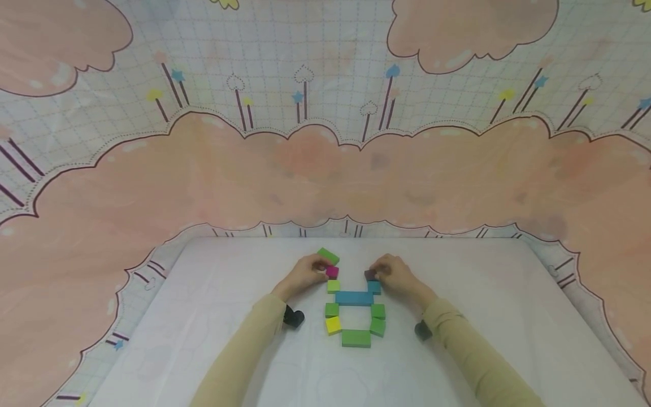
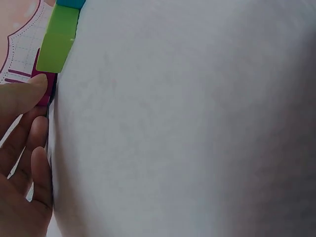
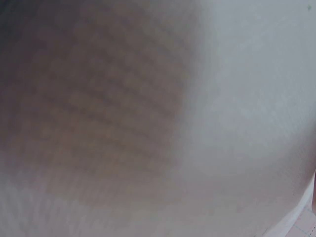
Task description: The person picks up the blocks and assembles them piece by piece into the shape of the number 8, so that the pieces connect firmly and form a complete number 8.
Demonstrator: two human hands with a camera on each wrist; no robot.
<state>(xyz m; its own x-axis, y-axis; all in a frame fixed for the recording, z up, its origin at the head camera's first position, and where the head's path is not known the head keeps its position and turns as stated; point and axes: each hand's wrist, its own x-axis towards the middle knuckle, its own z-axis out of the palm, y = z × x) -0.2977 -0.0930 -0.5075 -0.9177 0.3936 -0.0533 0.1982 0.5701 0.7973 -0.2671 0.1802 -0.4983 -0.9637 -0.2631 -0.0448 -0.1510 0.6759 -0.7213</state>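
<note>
In the head view my left hand [image 1: 305, 274] pinches a magenta block [image 1: 333, 272] at the upper left of a block figure, just above a lime block [image 1: 333, 286]. The left wrist view shows the thumb on that magenta block [image 2: 51, 86], the other fingers lower and loosely bent. Opposite, my right hand [image 1: 399, 278] pinches a dark maroon block [image 1: 370, 275] above a small blue block [image 1: 374, 288]. A green block [image 1: 328, 256] lies just beyond the left fingertips. Blur fills most of the right wrist view, hiding the right fingers' work.
Below the hands, a long blue block [image 1: 354, 298] joins the two sides. Green blocks [image 1: 378, 311], a yellow block [image 1: 333, 325] and a wide green block [image 1: 356, 338] form a ring under it. All lie on a white table [image 1: 229, 362] in front of a patterned cloth [image 1: 325, 181].
</note>
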